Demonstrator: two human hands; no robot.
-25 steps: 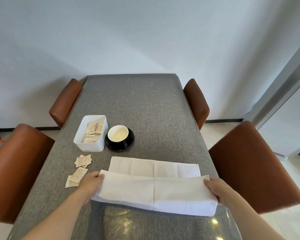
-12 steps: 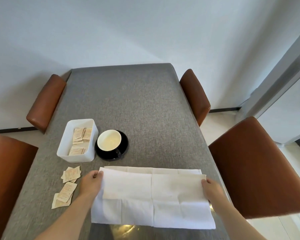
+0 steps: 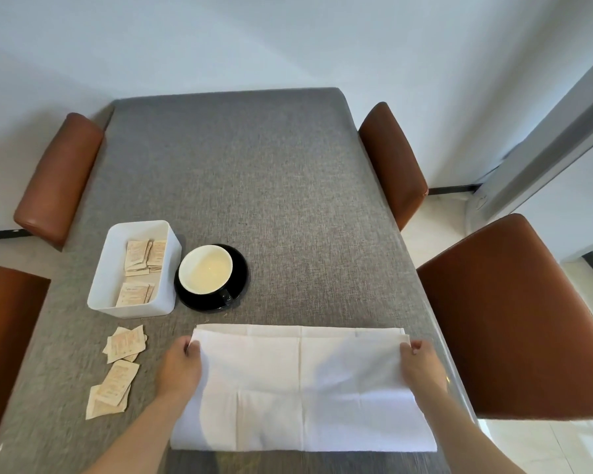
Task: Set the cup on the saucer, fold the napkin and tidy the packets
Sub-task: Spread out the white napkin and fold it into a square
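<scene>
Near the saucer (image 3: 211,293), which carries the cup (image 3: 206,269), we pinch the white napkin's (image 3: 302,388) far corners with our left hand (image 3: 180,367) and right hand (image 3: 421,366); loose packets (image 3: 117,367) lie left.

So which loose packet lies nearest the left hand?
The upper cluster of loose packets, beside the left hand; the lower pile lies nearer the table edge.
</scene>
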